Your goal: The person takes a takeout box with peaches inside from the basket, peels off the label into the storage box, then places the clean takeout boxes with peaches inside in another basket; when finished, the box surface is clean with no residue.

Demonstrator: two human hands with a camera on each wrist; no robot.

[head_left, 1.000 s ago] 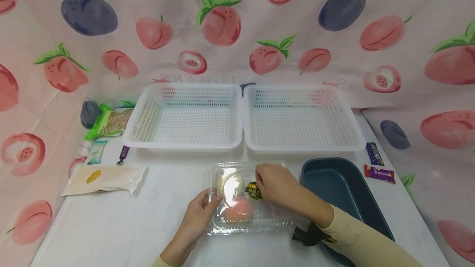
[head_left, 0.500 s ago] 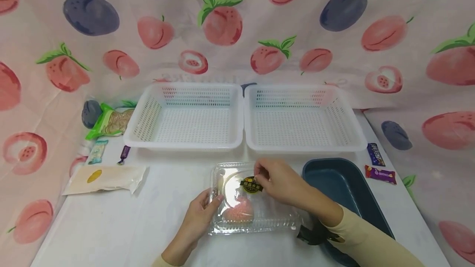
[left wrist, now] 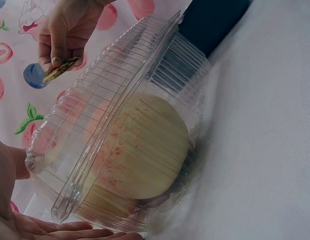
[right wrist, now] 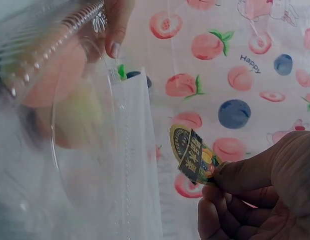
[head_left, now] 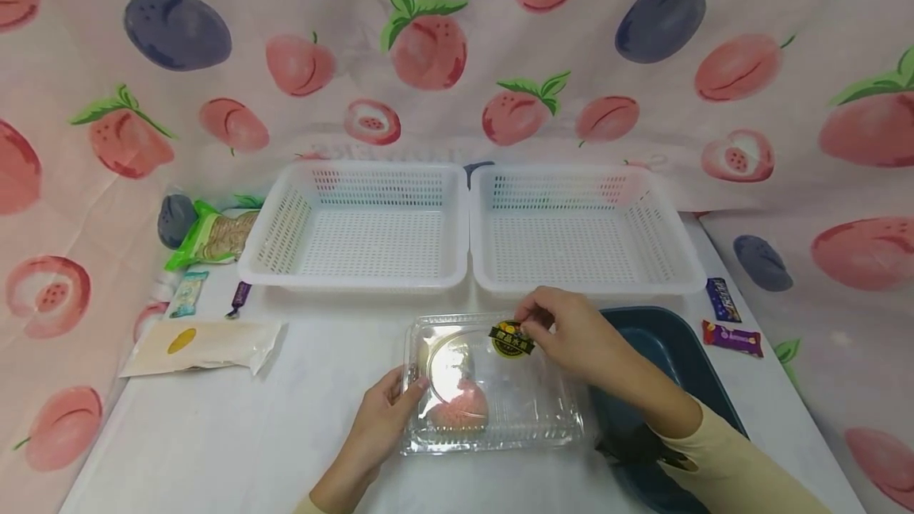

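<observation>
A clear plastic clamshell box (head_left: 531, 411) lies on the white table with its lid down. My left hand (head_left: 378, 419) grips its left side, thumb on top. Inside, at the left, is a pink peach-like fruit (head_left: 460, 405); the left wrist view shows a pale yellow, red-flecked one (left wrist: 149, 150). Above the lid's far right part, my right hand (head_left: 581, 339) pinches a black-and-gold round sticker (right wrist: 192, 155) with a banner across it, between thumb and fingers. Both wrist views show the sticker apart from the lid.
Two white perforated baskets (head_left: 353, 284) (head_left: 585, 285) stand side by side behind the box. A dark blue tray (head_left: 664, 331) is at the right, under the right forearm. Small wrapped snacks lie at both sides, with a cream packet (head_left: 203, 346) and green bag (head_left: 214, 238) left.
My right hand has moved right and away with the sticker, after a small shift left. The left hand stays on the box, which has hardly moved.
</observation>
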